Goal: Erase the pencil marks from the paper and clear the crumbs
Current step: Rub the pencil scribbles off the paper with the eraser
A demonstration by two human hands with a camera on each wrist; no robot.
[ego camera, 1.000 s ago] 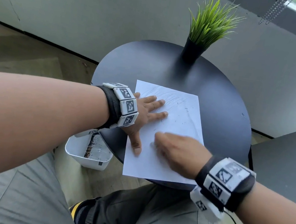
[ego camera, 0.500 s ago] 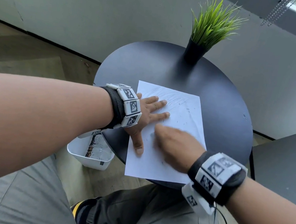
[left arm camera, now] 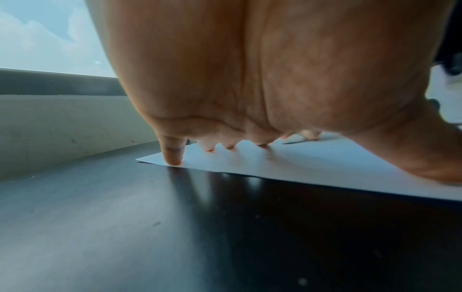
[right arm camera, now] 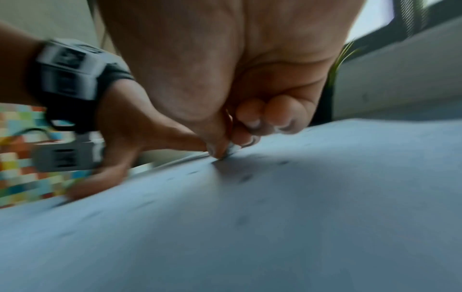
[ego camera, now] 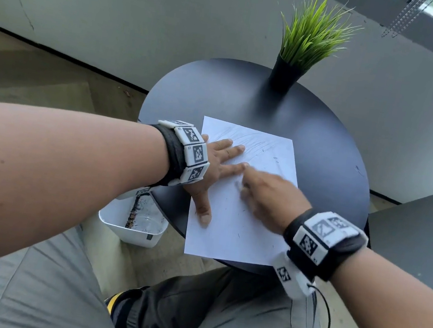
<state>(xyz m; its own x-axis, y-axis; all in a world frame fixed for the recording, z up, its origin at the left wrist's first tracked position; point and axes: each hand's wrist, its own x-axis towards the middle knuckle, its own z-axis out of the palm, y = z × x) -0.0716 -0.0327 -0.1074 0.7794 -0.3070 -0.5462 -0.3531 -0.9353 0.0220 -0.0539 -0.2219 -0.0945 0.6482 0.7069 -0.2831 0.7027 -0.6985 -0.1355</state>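
Note:
A white sheet of paper (ego camera: pixel 240 223) lies on the round black table (ego camera: pixel 330 164), with faint pencil strokes near its far edge and dark eraser crumbs (ego camera: pixel 276 160) scattered over it. My left hand (ego camera: pixel 218 164) lies flat on the paper's left side, fingers spread and pressing it down (left arm camera: pixel 172 158). My right hand (ego camera: pixel 264 196) is blurred at the paper's middle, close to the left fingertips. In the right wrist view its thumb and fingers pinch a small pale eraser (right arm camera: pixel 231 149) against the sheet (right arm camera: pixel 275 217).
A black pot with a green grass plant (ego camera: pixel 295 60) stands at the table's far side. A white bin (ego camera: pixel 133 221) sits on the floor below the table's left edge. My knees are under the near edge. A second dark surface (ego camera: pixel 424 228) is at right.
My right hand has moved away from me across the paper, up to the left fingertips, rubbing as it goes. The left hand stays pressed in place.

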